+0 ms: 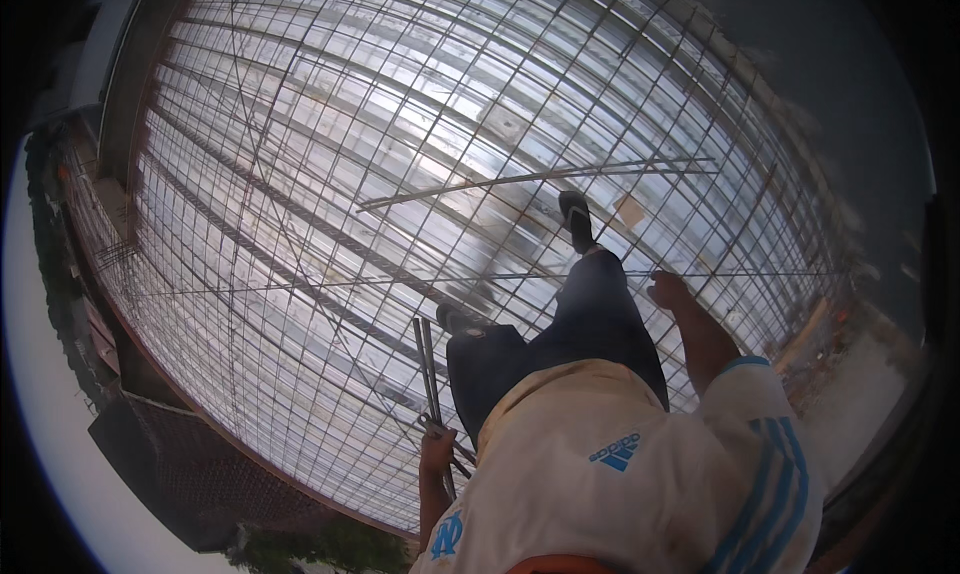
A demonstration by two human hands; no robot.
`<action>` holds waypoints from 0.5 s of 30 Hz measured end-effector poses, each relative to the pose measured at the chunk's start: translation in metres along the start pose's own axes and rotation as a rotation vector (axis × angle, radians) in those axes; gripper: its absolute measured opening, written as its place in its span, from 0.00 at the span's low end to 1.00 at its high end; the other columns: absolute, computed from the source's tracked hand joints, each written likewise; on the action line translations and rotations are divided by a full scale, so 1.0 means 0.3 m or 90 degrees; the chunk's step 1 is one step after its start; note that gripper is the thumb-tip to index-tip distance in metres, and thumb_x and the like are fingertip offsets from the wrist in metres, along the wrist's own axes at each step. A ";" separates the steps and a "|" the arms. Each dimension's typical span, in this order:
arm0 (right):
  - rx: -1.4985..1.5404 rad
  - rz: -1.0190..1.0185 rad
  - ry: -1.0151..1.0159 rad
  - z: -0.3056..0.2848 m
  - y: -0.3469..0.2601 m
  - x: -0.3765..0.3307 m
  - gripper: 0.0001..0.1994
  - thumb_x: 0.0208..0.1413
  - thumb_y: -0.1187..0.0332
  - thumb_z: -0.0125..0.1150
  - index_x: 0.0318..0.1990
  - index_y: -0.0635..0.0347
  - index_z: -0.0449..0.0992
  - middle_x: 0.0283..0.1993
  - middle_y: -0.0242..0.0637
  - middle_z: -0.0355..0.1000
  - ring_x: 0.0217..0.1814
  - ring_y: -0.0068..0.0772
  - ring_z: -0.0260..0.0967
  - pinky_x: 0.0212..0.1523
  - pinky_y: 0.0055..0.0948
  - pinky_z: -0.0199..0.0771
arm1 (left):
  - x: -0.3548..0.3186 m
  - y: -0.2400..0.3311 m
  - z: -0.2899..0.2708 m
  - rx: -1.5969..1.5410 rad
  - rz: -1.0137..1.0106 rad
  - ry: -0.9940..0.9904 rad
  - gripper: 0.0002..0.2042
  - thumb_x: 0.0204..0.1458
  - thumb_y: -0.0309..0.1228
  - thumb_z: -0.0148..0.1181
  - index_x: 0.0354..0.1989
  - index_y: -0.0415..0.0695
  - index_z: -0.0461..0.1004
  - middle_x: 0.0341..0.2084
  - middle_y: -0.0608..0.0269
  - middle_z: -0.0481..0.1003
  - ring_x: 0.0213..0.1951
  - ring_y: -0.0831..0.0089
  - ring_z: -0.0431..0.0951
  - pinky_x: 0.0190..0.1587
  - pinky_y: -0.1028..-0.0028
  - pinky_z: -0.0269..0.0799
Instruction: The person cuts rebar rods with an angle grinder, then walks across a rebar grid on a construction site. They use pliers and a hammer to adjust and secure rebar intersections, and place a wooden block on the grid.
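Observation:
My left hand (437, 452), low and left of my body, is closed around short steel bars (428, 369) that stick up past my thigh. A darker tool with a looped end, perhaps pincers (432, 422), shows at the same grip. My right hand (668, 291) hangs beside my right knee with its fingers curled. A long thin rod (560, 276) crosses the mesh and passes at that hand's fingertips; whether the fingers grip it, I cannot tell. Beneath both hands spreads a wide rebar mesh (330, 104).
Loose rods (540, 178) lie across the mesh ahead of my shoe (576, 221). A brown flat scrap (629, 211) lies by that shoe. Pale ribbed decking (500, 124) shows under the mesh. Past the slab's left edge (200, 414) are a tiled roof (230, 479) and trees.

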State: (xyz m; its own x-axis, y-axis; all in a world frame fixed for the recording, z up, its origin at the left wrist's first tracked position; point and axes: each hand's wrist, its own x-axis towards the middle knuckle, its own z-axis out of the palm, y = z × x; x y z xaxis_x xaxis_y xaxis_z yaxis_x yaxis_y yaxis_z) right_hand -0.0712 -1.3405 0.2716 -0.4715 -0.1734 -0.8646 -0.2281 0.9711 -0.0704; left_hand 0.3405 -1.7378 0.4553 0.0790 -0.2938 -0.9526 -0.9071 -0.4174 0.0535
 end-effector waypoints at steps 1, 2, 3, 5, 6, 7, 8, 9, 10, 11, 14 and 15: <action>0.002 -0.028 0.003 -0.071 -0.004 0.064 0.17 0.43 0.62 0.51 0.39 0.63 0.72 0.43 0.49 0.69 0.48 0.47 0.66 0.48 0.39 0.66 | -0.046 0.024 0.056 0.022 -0.014 -0.011 0.13 0.40 0.35 0.60 0.26 0.38 0.70 0.15 0.65 0.67 0.19 0.77 0.67 0.21 0.73 0.62; 0.007 -0.057 0.007 -0.119 -0.001 0.115 0.16 0.43 0.63 0.51 0.39 0.62 0.72 0.44 0.48 0.69 0.48 0.47 0.66 0.49 0.39 0.66 | -0.088 0.054 0.106 0.041 -0.034 -0.009 0.13 0.39 0.35 0.60 0.26 0.38 0.70 0.16 0.65 0.68 0.19 0.77 0.67 0.22 0.73 0.63; -0.003 -0.048 -0.016 -0.159 -0.005 0.153 0.16 0.43 0.63 0.51 0.39 0.62 0.72 0.44 0.48 0.69 0.49 0.47 0.66 0.49 0.39 0.66 | -0.123 0.085 0.150 0.061 -0.055 -0.008 0.13 0.39 0.36 0.61 0.27 0.38 0.70 0.16 0.65 0.68 0.19 0.76 0.68 0.22 0.73 0.63; -0.031 -0.041 -0.058 -0.228 -0.024 0.254 0.16 0.43 0.64 0.50 0.40 0.63 0.72 0.44 0.48 0.69 0.49 0.46 0.66 0.49 0.38 0.66 | -0.127 0.090 0.224 0.082 -0.085 -0.022 0.14 0.39 0.36 0.61 0.26 0.37 0.70 0.17 0.64 0.69 0.21 0.75 0.69 0.23 0.72 0.64; -0.042 -0.047 -0.072 -0.232 -0.019 0.307 0.16 0.43 0.64 0.50 0.40 0.63 0.71 0.44 0.48 0.69 0.49 0.47 0.66 0.49 0.38 0.66 | -0.123 0.069 0.249 0.090 -0.094 -0.038 0.14 0.38 0.36 0.62 0.26 0.37 0.70 0.17 0.63 0.70 0.21 0.74 0.69 0.24 0.72 0.65; -0.054 -0.054 -0.084 -0.227 -0.020 0.375 0.16 0.43 0.65 0.50 0.40 0.63 0.71 0.43 0.49 0.69 0.49 0.47 0.66 0.49 0.39 0.67 | -0.100 0.085 0.282 0.096 -0.102 -0.053 0.15 0.38 0.37 0.62 0.26 0.37 0.70 0.17 0.62 0.71 0.22 0.74 0.70 0.24 0.71 0.65; -0.067 -0.063 -0.098 -0.217 -0.024 0.442 0.16 0.43 0.65 0.50 0.40 0.63 0.71 0.43 0.50 0.69 0.49 0.47 0.66 0.48 0.39 0.67 | -0.074 0.098 0.315 0.130 -0.087 -0.058 0.15 0.38 0.37 0.62 0.26 0.37 0.70 0.18 0.61 0.71 0.23 0.73 0.70 0.25 0.70 0.66; -0.098 -0.048 -0.087 -0.205 -0.018 0.511 0.17 0.43 0.65 0.50 0.41 0.62 0.70 0.43 0.50 0.69 0.48 0.47 0.66 0.48 0.40 0.67 | -0.062 0.106 0.344 0.163 -0.073 -0.062 0.16 0.38 0.38 0.63 0.26 0.36 0.70 0.19 0.60 0.72 0.23 0.73 0.71 0.26 0.70 0.66; -0.129 -0.040 -0.077 -0.183 -0.016 0.602 0.17 0.43 0.65 0.51 0.41 0.62 0.69 0.43 0.50 0.69 0.48 0.48 0.67 0.47 0.40 0.68 | -0.044 0.122 0.373 0.193 -0.062 -0.061 0.16 0.37 0.38 0.63 0.26 0.36 0.70 0.19 0.59 0.72 0.24 0.72 0.71 0.27 0.69 0.67; -0.158 -0.041 -0.070 -0.181 -0.065 0.666 0.18 0.43 0.65 0.51 0.42 0.62 0.68 0.43 0.50 0.68 0.47 0.49 0.67 0.47 0.41 0.68 | -0.037 0.114 0.391 0.158 -0.095 -0.075 0.17 0.37 0.39 0.64 0.27 0.36 0.71 0.20 0.58 0.73 0.25 0.72 0.72 0.28 0.68 0.68; -0.239 -0.063 0.014 -0.152 -0.124 0.884 0.21 0.42 0.66 0.53 0.46 0.58 0.63 0.44 0.45 0.65 0.47 0.47 0.66 0.42 0.47 0.69 | 0.012 0.090 0.451 0.166 -0.140 -0.047 0.17 0.36 0.39 0.64 0.27 0.37 0.72 0.20 0.59 0.73 0.25 0.71 0.72 0.29 0.68 0.68; -0.267 -0.060 0.031 -0.126 -0.139 0.986 0.22 0.42 0.66 0.55 0.47 0.58 0.62 0.43 0.44 0.64 0.46 0.47 0.65 0.41 0.48 0.69 | 0.041 0.049 0.463 0.173 -0.166 -0.062 0.17 0.35 0.40 0.65 0.26 0.37 0.73 0.20 0.60 0.74 0.26 0.72 0.73 0.30 0.70 0.68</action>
State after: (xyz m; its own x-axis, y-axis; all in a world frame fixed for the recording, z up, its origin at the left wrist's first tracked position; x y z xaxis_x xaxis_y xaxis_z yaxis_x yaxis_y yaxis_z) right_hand -0.2335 -1.4387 0.0375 -0.4695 -0.2754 -0.8388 -0.5940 0.8014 0.0694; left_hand 0.2706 -1.6280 0.4028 0.2939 -0.1191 -0.9484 -0.9393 -0.2198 -0.2635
